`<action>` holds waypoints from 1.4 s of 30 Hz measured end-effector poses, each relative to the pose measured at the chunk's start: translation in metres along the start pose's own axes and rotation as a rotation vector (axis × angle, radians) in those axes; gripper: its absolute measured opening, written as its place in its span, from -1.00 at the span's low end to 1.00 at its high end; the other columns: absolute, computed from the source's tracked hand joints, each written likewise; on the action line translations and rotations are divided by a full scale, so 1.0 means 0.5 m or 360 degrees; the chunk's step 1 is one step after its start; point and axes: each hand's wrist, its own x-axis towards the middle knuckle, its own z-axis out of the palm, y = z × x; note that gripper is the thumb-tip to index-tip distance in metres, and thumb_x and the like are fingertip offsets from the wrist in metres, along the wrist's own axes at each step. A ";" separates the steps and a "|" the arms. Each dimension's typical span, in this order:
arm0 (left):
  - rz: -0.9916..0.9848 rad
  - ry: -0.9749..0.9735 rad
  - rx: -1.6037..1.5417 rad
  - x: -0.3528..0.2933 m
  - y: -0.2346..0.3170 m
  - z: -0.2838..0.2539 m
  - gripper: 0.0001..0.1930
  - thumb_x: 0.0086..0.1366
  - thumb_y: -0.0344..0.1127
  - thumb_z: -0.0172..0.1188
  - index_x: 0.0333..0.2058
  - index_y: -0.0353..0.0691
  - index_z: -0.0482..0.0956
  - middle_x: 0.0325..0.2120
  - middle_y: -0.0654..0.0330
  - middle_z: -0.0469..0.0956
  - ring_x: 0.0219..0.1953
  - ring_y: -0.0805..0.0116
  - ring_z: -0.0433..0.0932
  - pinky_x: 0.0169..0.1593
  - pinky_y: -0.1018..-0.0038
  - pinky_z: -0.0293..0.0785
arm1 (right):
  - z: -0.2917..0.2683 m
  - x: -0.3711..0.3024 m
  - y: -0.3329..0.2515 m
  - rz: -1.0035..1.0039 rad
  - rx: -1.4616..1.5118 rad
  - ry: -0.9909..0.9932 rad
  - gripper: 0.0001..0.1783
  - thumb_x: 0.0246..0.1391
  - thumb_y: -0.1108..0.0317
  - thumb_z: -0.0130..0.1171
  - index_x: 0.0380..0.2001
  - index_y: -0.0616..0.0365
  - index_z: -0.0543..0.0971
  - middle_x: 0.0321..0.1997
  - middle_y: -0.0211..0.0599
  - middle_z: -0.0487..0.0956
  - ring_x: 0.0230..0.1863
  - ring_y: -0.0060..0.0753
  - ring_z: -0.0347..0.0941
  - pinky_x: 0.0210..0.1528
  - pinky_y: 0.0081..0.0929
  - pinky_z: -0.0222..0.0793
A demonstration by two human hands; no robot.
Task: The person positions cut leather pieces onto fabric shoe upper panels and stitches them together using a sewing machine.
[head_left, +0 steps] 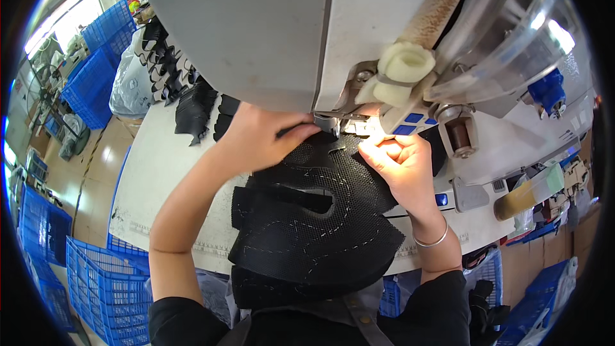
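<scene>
A black mesh shoe upper [320, 230] with pale dashed stitch lines and a slot in its middle lies under the sewing machine [250, 32], its near end hanging over the table edge toward me. My left hand [262, 138] is at the left of the needle area, thumb and forefinger closing round a small dark bit that I cannot make out. To the right of the needle, my right hand [405, 163] has curled fingers pinched at the upper's far right edge, lit by a bright lamp. The machine head partly hides the sewing spot.
Stacked black cut pieces [195, 112] lie on the white table [154, 179] at the far left. A brown thread bobbin [459, 138] and a clear plastic guard [512, 45] are on the machine's right. Blue crates [106, 288] stand on the floor at left.
</scene>
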 end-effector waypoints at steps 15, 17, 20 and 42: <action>0.0658 0.0277 0.0552 -0.051 0.085 0.010 -0.73 0.02 -0.47 0.22 -0.24 -0.19 0.64 -0.17 0.17 0.65 -0.09 0.21 0.62 0.12 0.24 0.42 | -0.022 -0.015 -0.025 0.0159 -0.0006 -0.0426 -0.76 0.07 0.48 0.31 -0.19 0.26 0.52 -0.50 -0.66 0.43 -0.49 -0.89 0.21 -0.47 -0.81 0.11; 0.0677 0.0273 0.0446 -0.052 0.072 0.013 -0.72 0.00 -0.49 0.21 -0.23 -0.21 0.64 -0.16 0.16 0.65 -0.08 0.21 0.62 0.12 0.24 0.42 | -0.016 -0.016 -0.021 0.0124 0.0070 -0.0368 -0.79 0.07 0.47 0.31 -0.22 0.25 0.54 -0.50 -0.64 0.45 -0.49 -0.88 0.24 -0.47 -0.81 0.13; 0.0659 0.0293 0.0356 -0.042 0.048 0.017 -0.70 -0.02 -0.51 0.20 -0.23 -0.22 0.64 -0.16 0.15 0.65 -0.06 0.22 0.62 0.11 0.23 0.43 | -0.011 -0.012 -0.020 0.0196 0.0034 -0.0314 -0.79 0.04 0.58 0.29 -0.24 0.31 0.52 -0.26 -0.41 0.57 -0.31 -0.72 0.43 -0.26 -0.75 0.37; -0.0539 -0.0061 -0.0665 -0.076 0.075 -0.025 -0.46 0.14 -0.53 0.27 0.14 -0.26 0.44 -0.19 0.12 0.60 -0.25 0.39 0.52 -0.06 0.54 0.43 | 0.009 -0.021 -0.015 -0.1234 -0.1398 0.0072 -0.59 -0.29 0.60 0.18 -0.24 0.07 0.59 -0.27 -0.31 0.49 -0.31 -0.24 0.45 -0.25 -0.33 0.26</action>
